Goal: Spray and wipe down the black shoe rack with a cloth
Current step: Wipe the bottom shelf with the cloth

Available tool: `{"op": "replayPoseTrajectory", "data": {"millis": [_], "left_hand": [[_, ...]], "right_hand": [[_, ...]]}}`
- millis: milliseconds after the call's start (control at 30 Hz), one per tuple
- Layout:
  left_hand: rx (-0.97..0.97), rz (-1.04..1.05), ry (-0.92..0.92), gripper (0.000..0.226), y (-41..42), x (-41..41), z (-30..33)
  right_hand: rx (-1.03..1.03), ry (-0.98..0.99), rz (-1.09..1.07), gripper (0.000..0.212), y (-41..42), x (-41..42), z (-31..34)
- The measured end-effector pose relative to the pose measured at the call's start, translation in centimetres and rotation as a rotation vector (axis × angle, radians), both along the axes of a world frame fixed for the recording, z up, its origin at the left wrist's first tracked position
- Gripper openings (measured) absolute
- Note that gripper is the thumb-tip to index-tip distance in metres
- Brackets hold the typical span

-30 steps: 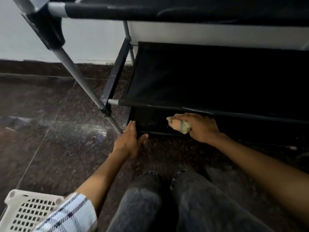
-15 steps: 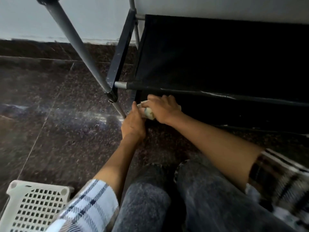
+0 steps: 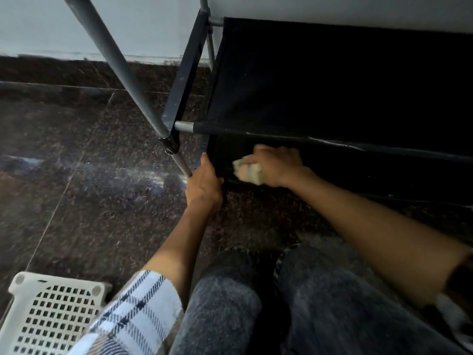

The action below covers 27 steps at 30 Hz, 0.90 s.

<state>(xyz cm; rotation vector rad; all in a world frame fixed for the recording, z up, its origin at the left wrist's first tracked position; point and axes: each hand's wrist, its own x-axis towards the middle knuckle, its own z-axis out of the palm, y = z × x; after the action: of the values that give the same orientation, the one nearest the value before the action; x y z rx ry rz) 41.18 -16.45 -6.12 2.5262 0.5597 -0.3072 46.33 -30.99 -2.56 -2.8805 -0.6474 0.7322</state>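
Note:
The black shoe rack [image 3: 320, 80] fills the upper right, with black fabric shelves on grey metal tubes. My right hand [image 3: 277, 163] reaches under the middle shelf and grips a bunched pale cloth [image 3: 248, 171], pressing it on the lowest shelf near its front left corner. My left hand [image 3: 203, 181] lies against that corner by the rack's front left leg [image 3: 183, 163], fingers fairly straight and pointing up, thumb at the shelf's front edge. No spray bottle is in view.
A white perforated plastic basket [image 3: 48, 316] stands on the dark speckled stone floor [image 3: 89, 188] at the bottom left. My knees in grey jeans [image 3: 268, 303] are bent just before the rack. A pale wall [image 3: 140, 24] runs behind.
My right hand slid the cloth left to the corner, then a little right again and further under the middle shelf. My left hand moved from the floor up to the rack's corner.

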Motion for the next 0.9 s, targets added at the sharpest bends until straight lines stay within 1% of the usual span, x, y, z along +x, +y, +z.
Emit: {"op": "replayPoseTrajectory", "data": {"millis": [33,100,200,233,333,433,500,600,733,767,800,833,900], "left_hand": [[0.008,0.005,0.000,0.047,0.0,0.0,0.0],[0.027,0.011,-0.005,0.047,-0.1,0.0,-0.1],[0.036,0.003,-0.006,0.049,-0.1,-0.2,-0.2],[0.031,0.005,-0.010,0.049,0.0,-0.3,-0.2],[-0.001,0.011,-0.014,0.052,0.1,-0.3,-0.2],[-0.016,0.015,-0.023,0.054,0.1,-0.3,-0.2],[-0.027,0.022,-0.029,0.053,0.0,-0.2,-0.2],[-0.025,0.028,-0.023,0.055,-0.1,-0.2,-0.2],[0.001,0.028,-0.004,0.052,0.0,-0.1,-0.3],[0.008,0.031,0.002,0.050,0.0,0.0,-0.3],[0.014,0.036,0.006,0.049,0.0,0.0,-0.4],[0.019,0.038,0.010,0.048,0.0,-0.1,-0.4],[0.014,0.035,0.006,0.047,0.0,-0.3,-0.4]], "right_hand": [[0.013,-0.016,0.043,0.041,1.9,-0.1,0.1],[0.032,-0.013,0.048,0.043,4.4,0.2,0.4],[0.007,0.046,0.074,0.043,4.7,1.1,0.4],[-0.020,0.053,0.078,0.045,3.8,1.3,0.1],[-0.031,0.121,-0.035,0.051,-1.0,1.2,0.2],[-0.064,0.159,-0.023,0.040,-5.3,0.7,1.0],[-0.084,0.159,0.005,0.039,-6.0,0.7,1.3],[0.009,0.183,-0.019,0.037,-3.2,1.1,1.0],[0.021,0.121,0.049,0.058,3.8,1.2,0.1],[0.007,0.110,0.057,0.057,4.9,1.1,0.1],[-0.009,0.092,0.065,0.052,5.3,1.0,0.0],[-0.018,0.064,0.075,0.047,5.2,0.8,0.0],[-0.027,0.038,0.063,0.043,3.5,0.1,0.1]]}}
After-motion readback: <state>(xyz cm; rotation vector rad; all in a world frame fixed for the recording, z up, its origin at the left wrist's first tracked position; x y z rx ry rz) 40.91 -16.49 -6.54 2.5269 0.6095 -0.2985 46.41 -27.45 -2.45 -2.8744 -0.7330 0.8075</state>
